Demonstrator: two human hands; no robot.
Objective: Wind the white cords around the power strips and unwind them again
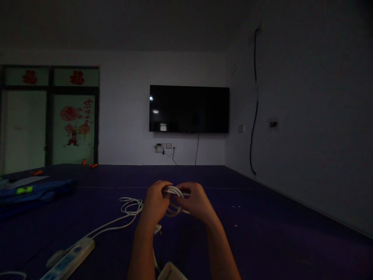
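- Currently, white cable (175, 190) is bunched in loops between both hands, held up over the dark purple surface (276, 233), centre of view.
- Left hand (156, 200): fingers curled, closed on the left side of the loops; exact fingertip contact hidden.
- Right hand (194, 198): thumb and fingers pinched on the right side of the same loops; part of the grip hidden behind the hand.
- Lower loops hang below the fingers, between the hands.
- White plug (157, 229) just beside the left forearm; can't tell which cord it's on.
- Pale box (171, 273) at the bottom edge, between the forearms, cut off by frame.
- Power strip (71, 256) lower left, its white cord (131, 206) looped near the left hand.
- Blue cloth (37, 192) far left, on the surface.
- TV (189, 109) on the back wall, screen dark.
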